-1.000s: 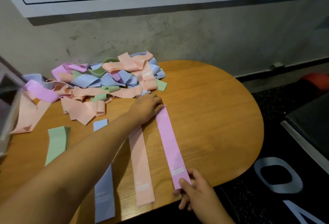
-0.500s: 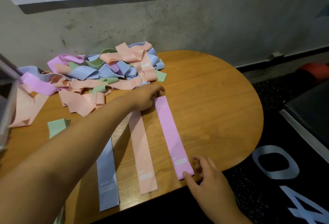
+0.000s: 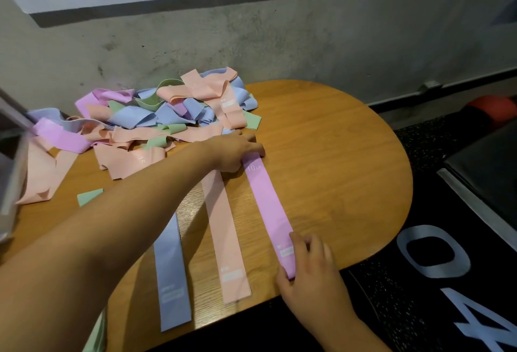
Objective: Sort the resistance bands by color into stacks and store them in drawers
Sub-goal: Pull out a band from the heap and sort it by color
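On oval wooden table, flat pink elastic band: right hand pinched near end, left hand covered far end, grip unclear.

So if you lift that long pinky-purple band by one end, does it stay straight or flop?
Probably flops: the pinky-purple band lies thin and flat on the table, and bands in the pile curl and fold. Likely light too, being so thin. It probably won't roll, lying flat between left hand and right hand.
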